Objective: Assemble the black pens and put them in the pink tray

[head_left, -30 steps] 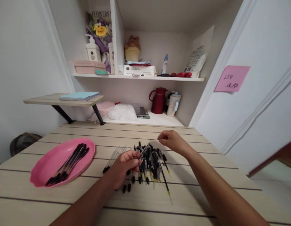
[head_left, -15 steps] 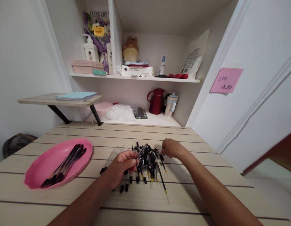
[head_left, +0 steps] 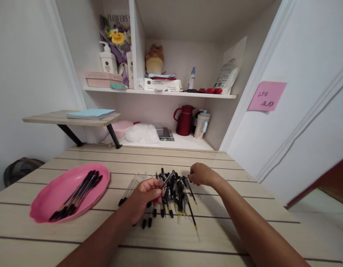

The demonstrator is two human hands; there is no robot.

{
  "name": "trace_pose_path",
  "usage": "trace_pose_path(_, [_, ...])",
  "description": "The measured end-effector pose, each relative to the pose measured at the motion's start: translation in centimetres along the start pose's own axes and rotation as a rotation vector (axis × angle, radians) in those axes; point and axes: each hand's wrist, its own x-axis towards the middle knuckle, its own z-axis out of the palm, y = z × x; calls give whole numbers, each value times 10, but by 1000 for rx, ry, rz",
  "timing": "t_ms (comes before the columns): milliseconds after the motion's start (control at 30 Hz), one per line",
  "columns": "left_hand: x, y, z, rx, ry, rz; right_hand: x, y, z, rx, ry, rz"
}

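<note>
At centre, the left hand (head_left: pixel 143 198) pinches a pen barrel (head_left: pixel 167 180); the right hand (head_left: pixel 202 174) curls beside the parts heap (head_left: pixel 177 194), its grip unclear. Assembled-looking pens (head_left: pixel 79 194) fill part of the tray (head_left: pixel 53 193), lower left; the heap seems left to do.

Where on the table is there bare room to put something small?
Bare tabletop lies between the pink scalloped tray and the clear pen barrels, and in the strip between the pile of pen parts and the cabinet. It is crowded between the left hand and the right hand, where the pile lies.
</note>
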Motion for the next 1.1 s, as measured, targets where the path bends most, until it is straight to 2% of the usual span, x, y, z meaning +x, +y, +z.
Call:
trace_pose_path(67, [0,0,0,5,-11,5,-4,-3,-5,324,36,-107])
trace_pose_path(167, [0,-1,0,4,-17,3,-12,-14,-8,807,4,-262])
trace_pose_path(233, [0,-2,0,-3,-16,1,-16,-24,-6,1011,-3,-331])
trace_pose_path(333, [1,-1,-1,-13,-5,6,-20,-36,-2,1179,61,-401])
trace_pose_path(567, [0,1,0,-10,10,6,-24,-44,2,1244,142,-461])
trace_pose_path(800, [0,1,1,-12,28,0,-32,-51,2,1147,73,-465])
trace_pose_path(1100, [1,-3,4,15,52,37,-20,-54,20,1332,65,-370])
